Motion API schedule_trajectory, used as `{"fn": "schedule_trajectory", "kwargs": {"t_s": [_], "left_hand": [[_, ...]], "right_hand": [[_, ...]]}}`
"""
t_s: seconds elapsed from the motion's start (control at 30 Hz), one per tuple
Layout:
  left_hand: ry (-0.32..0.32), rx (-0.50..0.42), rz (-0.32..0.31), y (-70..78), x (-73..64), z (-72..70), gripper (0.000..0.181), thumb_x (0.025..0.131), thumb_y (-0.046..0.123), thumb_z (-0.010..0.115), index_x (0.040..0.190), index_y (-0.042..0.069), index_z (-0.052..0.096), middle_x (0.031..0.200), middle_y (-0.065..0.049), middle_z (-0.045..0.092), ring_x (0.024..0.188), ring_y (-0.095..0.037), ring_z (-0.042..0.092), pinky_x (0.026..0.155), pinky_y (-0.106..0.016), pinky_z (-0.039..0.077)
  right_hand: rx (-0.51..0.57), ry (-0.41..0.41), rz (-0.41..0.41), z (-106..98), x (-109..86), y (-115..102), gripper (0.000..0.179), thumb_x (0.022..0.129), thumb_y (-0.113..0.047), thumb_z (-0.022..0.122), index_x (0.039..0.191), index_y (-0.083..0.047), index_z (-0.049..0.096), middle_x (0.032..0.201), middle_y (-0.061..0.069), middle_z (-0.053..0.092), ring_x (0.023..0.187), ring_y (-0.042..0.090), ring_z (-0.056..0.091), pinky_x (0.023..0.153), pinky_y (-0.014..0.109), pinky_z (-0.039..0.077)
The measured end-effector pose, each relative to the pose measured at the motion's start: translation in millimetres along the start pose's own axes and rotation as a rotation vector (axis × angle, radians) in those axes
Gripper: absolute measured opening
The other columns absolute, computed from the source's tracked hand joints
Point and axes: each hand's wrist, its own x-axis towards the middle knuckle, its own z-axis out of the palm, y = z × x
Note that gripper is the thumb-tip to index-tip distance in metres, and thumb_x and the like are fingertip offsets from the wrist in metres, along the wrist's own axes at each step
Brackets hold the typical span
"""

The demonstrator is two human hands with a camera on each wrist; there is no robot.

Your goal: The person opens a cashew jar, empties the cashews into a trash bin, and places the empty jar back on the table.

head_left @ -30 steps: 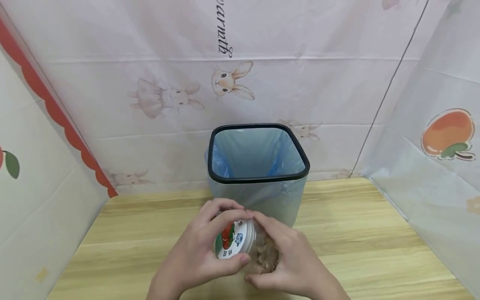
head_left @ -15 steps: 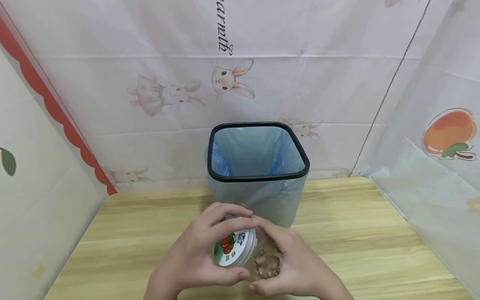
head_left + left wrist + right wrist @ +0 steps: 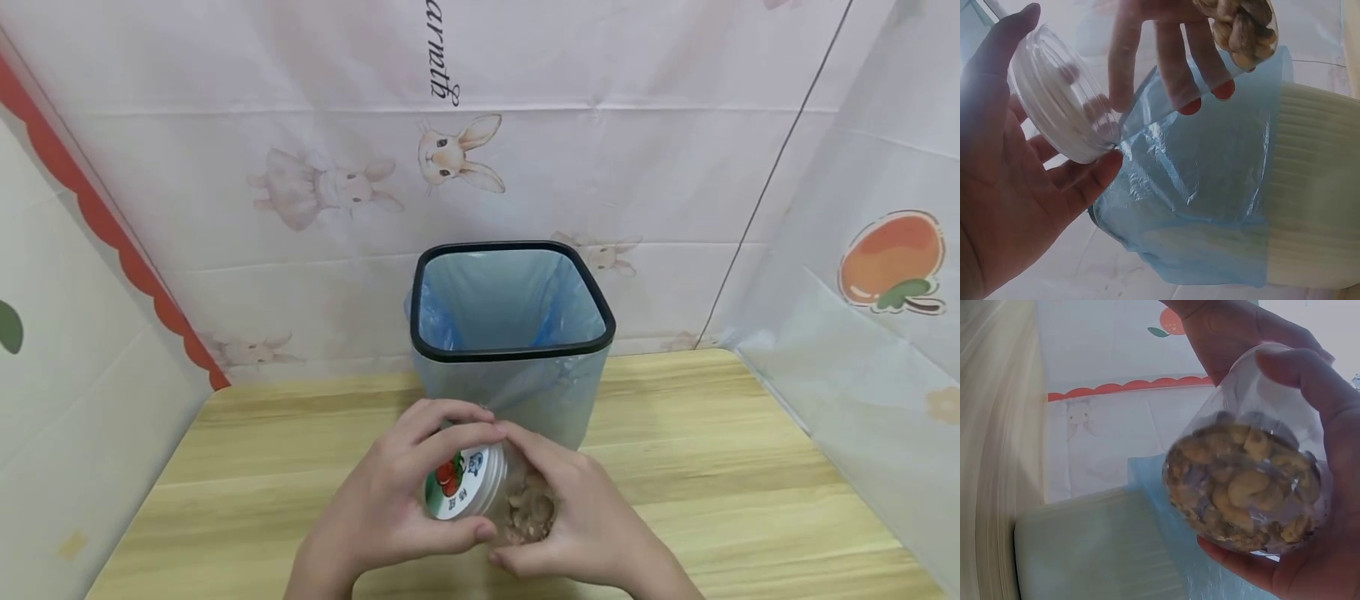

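Both hands hold a clear plastic jar (image 3: pixel 1250 481) on its side, in front of the bin. My left hand (image 3: pixel 397 492) curls round its round lid (image 3: pixel 457 483), which is printed with red fruit and has a clear ribbed edge (image 3: pixel 1063 100). Round the body of the jar, my right hand (image 3: pixel 592 508) keeps its thumb below and fingers above. Brownish nuts (image 3: pixel 1250 487) lie bunched at the jar's base end, many curved like cashews. The lid sits at the jar's mouth, and the fingertips of both hands meet above it in the head view.
Right behind the hands stands a pale square bin (image 3: pixel 517 400) with a black rim (image 3: pixel 517 357) and a blue bag (image 3: pixel 438 321) lining it. The wood-grain table (image 3: pixel 712 450) is bounded by printed cloth walls at the back (image 3: pixel 337 75) and sides.
In the head view, the lid's printing has turned slightly counterclockwise under the left hand. The jar and both hands dipped a little, then rose again. The grip on both parts stays the same.
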Motion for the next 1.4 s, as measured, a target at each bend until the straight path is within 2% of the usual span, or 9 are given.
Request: {"fn": "schedule_trajectory", "kwargs": {"t_s": [0.2,0.3,0.4,0.6,0.7,0.83,0.97,1.1,1.4], "left_hand": [[-0.022,0.032,-0.092,0.1,-1.0,-0.5,0.061,0.083,0.051,0.078,0.136,0.027,0.060,0.129,0.007,0.057,0.115,-0.012,0.053,0.082,-0.027,0.055],[-0.048,0.040,-0.130,-0.4,-1.8,-1.4,0.064,0.081,0.053,0.078,0.138,0.029,0.058,0.131,0.008,0.055,0.116,-0.011,0.053,0.083,-0.030,0.055],[-0.067,0.021,-0.124,-1.7,-3.7,-2.8,0.067,0.080,0.056,0.078,0.139,0.030,0.058,0.134,0.008,0.055,0.119,-0.012,0.052,0.087,-0.033,0.055],[-0.068,-0.088,-0.022,-2.7,-4.2,-4.4,0.065,0.083,0.053,0.077,0.136,0.021,0.060,0.134,0.000,0.056,0.122,-0.016,0.053,0.090,-0.032,0.054],[-0.060,-0.099,-0.003,-2.1,-3.6,-4.7,0.062,0.084,0.049,0.078,0.135,0.019,0.061,0.133,0.000,0.056,0.121,-0.017,0.053,0.090,-0.031,0.054],[-0.048,-0.077,0.004,-1.7,-2.4,-4.3,0.058,0.085,0.046,0.077,0.134,0.019,0.062,0.132,0.001,0.057,0.119,-0.016,0.054,0.089,-0.029,0.053],[-0.034,-0.048,0.014,-1.9,-1.0,-4.0,0.056,0.085,0.045,0.077,0.133,0.020,0.062,0.131,0.001,0.057,0.118,-0.015,0.054,0.088,-0.028,0.053],[-0.032,-0.021,-0.012,-2.7,0.3,-3.5,0.056,0.084,0.046,0.077,0.133,0.023,0.061,0.131,0.004,0.057,0.117,-0.014,0.054,0.086,-0.029,0.054],[-0.069,0.006,-0.193,-2.4,-2.7,-0.7,0.055,0.083,0.048,0.078,0.133,0.032,0.060,0.127,0.010,0.055,0.110,-0.009,0.054,0.078,-0.026,0.055]], "right_hand": [[-0.149,0.050,0.021,3.5,0.6,2.3,0.102,0.066,-0.051,0.089,0.152,-0.029,0.039,0.136,-0.014,0.057,0.111,0.004,0.060,0.087,0.032,0.056],[-0.153,0.048,0.051,3.7,0.4,2.3,0.100,0.067,-0.054,0.087,0.152,-0.033,0.039,0.135,-0.018,0.055,0.112,0.001,0.059,0.088,0.030,0.056],[-0.070,0.015,0.078,2.0,-0.2,2.2,0.099,0.067,-0.053,0.088,0.151,-0.035,0.038,0.137,-0.018,0.055,0.113,0.002,0.060,0.090,0.030,0.055],[0.191,-0.090,0.058,-1.1,-0.8,4.0,0.094,0.071,-0.045,0.088,0.150,-0.031,0.040,0.128,-0.012,0.062,0.104,0.008,0.064,0.087,0.029,0.056],[0.249,-0.117,0.048,-1.7,0.1,4.5,0.093,0.074,-0.041,0.087,0.151,-0.029,0.039,0.129,-0.009,0.062,0.106,0.011,0.064,0.088,0.030,0.056],[0.243,-0.119,0.068,-2.2,0.4,3.6,0.092,0.075,-0.042,0.087,0.152,-0.031,0.038,0.134,-0.011,0.059,0.110,0.010,0.063,0.091,0.030,0.055],[0.210,-0.092,0.051,-1.6,0.6,2.1,0.093,0.073,-0.043,0.087,0.151,-0.031,0.038,0.132,-0.013,0.060,0.107,0.009,0.064,0.087,0.029,0.056],[0.133,-0.043,0.037,-0.3,1.5,2.0,0.095,0.071,-0.046,0.088,0.151,-0.032,0.039,0.132,-0.015,0.059,0.105,0.006,0.064,0.085,0.028,0.056],[-0.178,0.065,-0.047,7.0,0.6,6.4,0.099,0.069,-0.053,0.086,0.151,-0.021,0.041,0.129,-0.008,0.062,0.103,0.007,0.063,0.081,0.031,0.057]]}}
